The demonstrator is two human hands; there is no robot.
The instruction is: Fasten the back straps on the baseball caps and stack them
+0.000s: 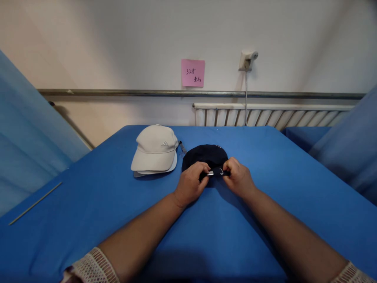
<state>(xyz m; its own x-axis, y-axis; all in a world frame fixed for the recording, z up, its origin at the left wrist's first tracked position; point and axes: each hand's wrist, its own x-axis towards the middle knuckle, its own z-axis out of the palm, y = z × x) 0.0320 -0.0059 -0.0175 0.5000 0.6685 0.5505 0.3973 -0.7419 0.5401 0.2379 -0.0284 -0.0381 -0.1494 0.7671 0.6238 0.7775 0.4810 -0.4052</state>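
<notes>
A black baseball cap [203, 153] lies on the blue-covered table, its back strap turned toward me. My left hand [193, 182] pinches the strap's left side beside a silver metal buckle [210, 173]. On the other side, my right hand [238, 177] grips the strap's right part between thumb and fingers. A small silver ring-like piece [222, 171] shows on the strap [217, 171] between both hands. The cap's brim is out of sight. To the left sits a stack of caps with a light beige cap [156, 147] on top, and the brims of others show beneath it.
A thin stick [35, 203] rests on the blue sheet [118, 212] at the left. Blue curtains [26, 137] hang on both sides. Behind the table are a radiator [265, 116], a metal rail [141, 93], a pink note [193, 73] and a socket with a plug [247, 61].
</notes>
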